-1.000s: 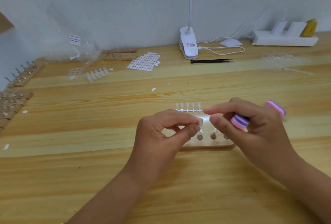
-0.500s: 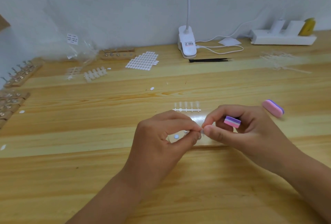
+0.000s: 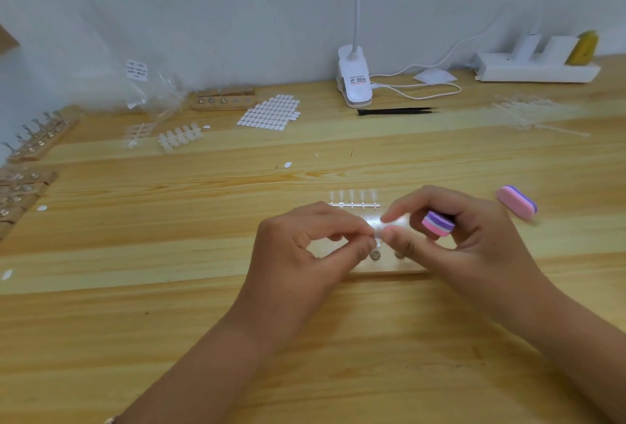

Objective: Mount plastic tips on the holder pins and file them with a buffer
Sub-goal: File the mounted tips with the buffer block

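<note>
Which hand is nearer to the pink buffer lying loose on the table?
The right. The right hand sits just left of the loose pink buffer, not touching it, with another buffer tucked in its fingers. The left hand is farther left, beyond the right one.

On the table (image 3: pixel 101 339), the holder (image 3: pixel 389 266) lies centre-near under both hands; just beyond it, a strip of tips (image 3: pixel 354 200). Right of these — a buffer (image 3: pixel 517 202). Far centre: lamp clamp (image 3: pixel 354 80), tweezers (image 3: pixel 394 111) before it.
</note>
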`<state>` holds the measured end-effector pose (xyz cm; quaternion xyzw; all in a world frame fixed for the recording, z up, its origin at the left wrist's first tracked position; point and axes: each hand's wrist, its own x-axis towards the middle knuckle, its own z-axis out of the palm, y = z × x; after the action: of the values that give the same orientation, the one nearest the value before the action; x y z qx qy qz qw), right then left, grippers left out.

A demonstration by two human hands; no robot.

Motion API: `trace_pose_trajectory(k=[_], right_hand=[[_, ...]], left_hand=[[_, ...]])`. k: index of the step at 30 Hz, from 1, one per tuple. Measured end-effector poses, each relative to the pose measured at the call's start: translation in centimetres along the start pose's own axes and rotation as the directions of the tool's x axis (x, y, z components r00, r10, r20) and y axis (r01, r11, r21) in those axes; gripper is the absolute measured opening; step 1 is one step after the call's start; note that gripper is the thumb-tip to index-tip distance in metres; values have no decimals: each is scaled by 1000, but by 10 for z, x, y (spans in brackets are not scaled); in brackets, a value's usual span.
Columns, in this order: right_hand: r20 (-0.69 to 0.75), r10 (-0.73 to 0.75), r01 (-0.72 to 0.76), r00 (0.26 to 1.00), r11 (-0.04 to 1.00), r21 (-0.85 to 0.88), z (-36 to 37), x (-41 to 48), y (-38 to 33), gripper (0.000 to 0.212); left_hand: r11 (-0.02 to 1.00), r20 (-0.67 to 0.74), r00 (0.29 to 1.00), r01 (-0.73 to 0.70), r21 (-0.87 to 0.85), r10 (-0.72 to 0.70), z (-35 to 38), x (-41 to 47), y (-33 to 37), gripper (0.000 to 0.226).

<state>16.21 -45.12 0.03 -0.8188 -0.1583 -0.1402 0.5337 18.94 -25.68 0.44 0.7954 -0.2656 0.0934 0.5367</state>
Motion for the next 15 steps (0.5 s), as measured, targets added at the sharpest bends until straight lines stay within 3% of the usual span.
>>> trace_pose_trajectory(k=[4, 10, 15], right_hand=[[-31, -119, 115, 992, 987, -108, -2, -1, -1, 17], [-106, -269, 228, 957, 929, -290, 4, -1, 2, 11], [-186, -245, 202, 952, 954, -222, 2, -2, -2, 6]], left_hand=[[995, -17, 998, 58, -85, -60, 0, 0, -1, 18], [995, -16, 999, 36, -96, -37, 1, -1, 2, 14], [996, -6, 1000, 30, -83, -30, 2, -2, 3, 26]])
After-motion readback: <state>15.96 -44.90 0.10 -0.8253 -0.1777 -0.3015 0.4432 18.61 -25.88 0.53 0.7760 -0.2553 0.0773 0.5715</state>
